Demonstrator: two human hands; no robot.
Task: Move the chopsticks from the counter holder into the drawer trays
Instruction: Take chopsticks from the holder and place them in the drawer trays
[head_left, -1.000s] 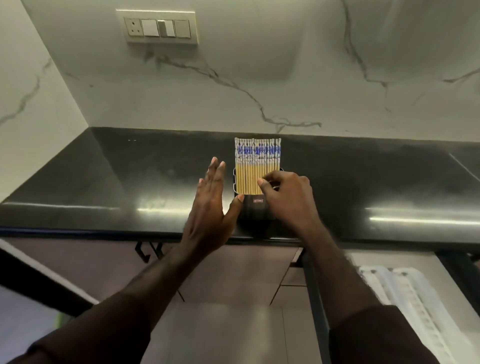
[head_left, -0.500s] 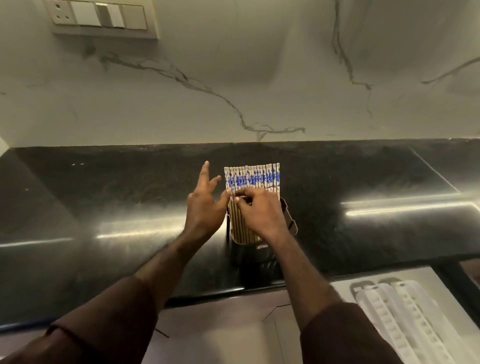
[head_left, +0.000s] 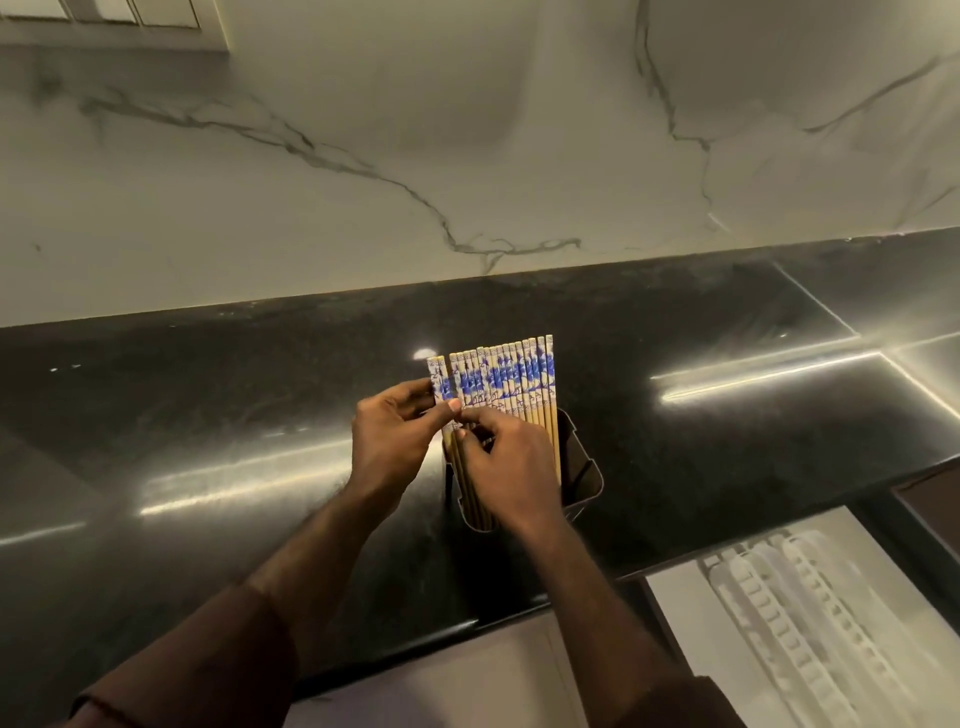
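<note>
A row of bamboo chopsticks (head_left: 511, 376) with blue-and-white patterned tops stands upright in a dark holder (head_left: 579, 470) on the black counter (head_left: 234, 415). My left hand (head_left: 392, 441) pinches the leftmost chopsticks (head_left: 439, 379), which stand slightly apart from the rest of the row. My right hand (head_left: 506, 470) lies over the front of the row, its fingertips on the shafts just beside the left thumb. The white drawer trays (head_left: 800, 623) lie in the open drawer at the lower right, below the counter edge.
A white marble wall (head_left: 467, 156) rises behind the counter, with a switch plate (head_left: 104, 15) at the top left. A dark cabinet edge (head_left: 930, 499) shows at the far right. Closed cabinet fronts (head_left: 467, 686) sit under the counter.
My view has tilted down and closer. My left hand went from flat and open beside the holder to pinching the leftmost chopsticks, which now stand separated from the row. My right hand slid lower over the shafts.
</note>
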